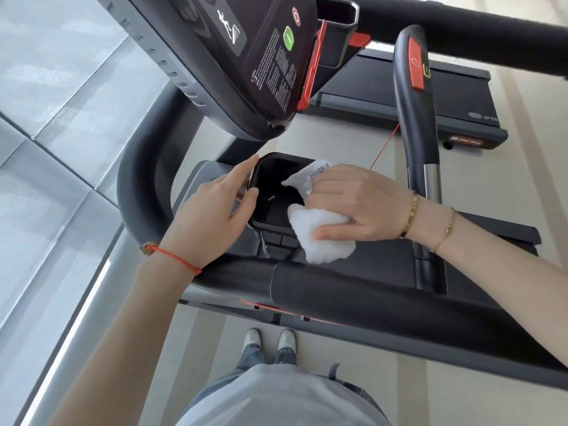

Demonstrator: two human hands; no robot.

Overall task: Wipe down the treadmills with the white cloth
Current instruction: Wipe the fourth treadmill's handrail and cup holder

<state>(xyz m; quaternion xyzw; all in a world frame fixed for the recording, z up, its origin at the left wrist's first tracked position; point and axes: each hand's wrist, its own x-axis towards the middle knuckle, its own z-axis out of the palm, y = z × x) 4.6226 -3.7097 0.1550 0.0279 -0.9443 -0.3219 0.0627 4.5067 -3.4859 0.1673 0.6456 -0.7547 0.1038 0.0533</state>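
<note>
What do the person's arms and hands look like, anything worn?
Both forearms bare, no sleeves in view. Left hand: thin red braided cord bracelet at the wrist. Right hand: gold bangle at the wrist, thin gold chain bracelet just above it. No gloves.

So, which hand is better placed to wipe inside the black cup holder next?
The right hand. It already holds the white cloth at the cup holder opening. The left hand holds no cloth and only rests on the holder's rim.

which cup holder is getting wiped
The near cup holder, between both hands: the white cloth lies on its rim. The far holder beside the console is untouched.
</note>
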